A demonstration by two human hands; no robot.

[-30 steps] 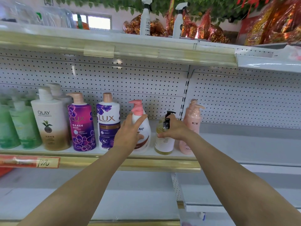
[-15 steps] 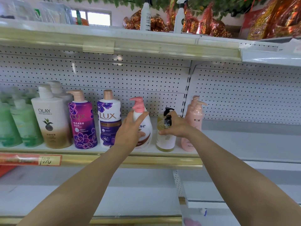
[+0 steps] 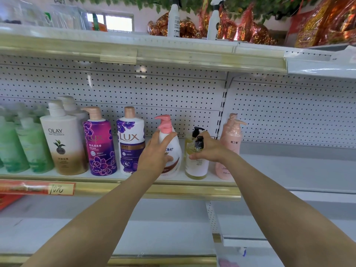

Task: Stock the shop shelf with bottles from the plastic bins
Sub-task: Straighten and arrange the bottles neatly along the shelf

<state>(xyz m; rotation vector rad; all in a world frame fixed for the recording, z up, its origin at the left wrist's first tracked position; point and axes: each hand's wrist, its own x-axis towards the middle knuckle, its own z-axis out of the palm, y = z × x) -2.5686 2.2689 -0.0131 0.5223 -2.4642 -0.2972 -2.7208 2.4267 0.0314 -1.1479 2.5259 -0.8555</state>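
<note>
On the middle shelf (image 3: 192, 189) stands a row of pump bottles. My left hand (image 3: 157, 154) grips the white Dove bottle with a pink pump (image 3: 173, 149) around its body. My right hand (image 3: 209, 149) holds the neck of a clear yellowish bottle with a black pump (image 3: 196, 166), thumb under the pump, fingers behind. A second black pump shows just behind it. A pink bottle (image 3: 230, 139) stands upright to the right, partly hidden by my right wrist.
Left of the Dove bottle stand a white-and-purple Lux bottle (image 3: 131, 143), a purple Lux bottle (image 3: 100, 145), an Olay bottle (image 3: 63, 143) and green bottles (image 3: 23, 145). The shelf to the right (image 3: 298, 170) is bare. Spray bottles (image 3: 173, 18) stand on the top shelf.
Both hands stay on the same two bottles. The camera view has shifted slightly; the bottles have barely moved.
</note>
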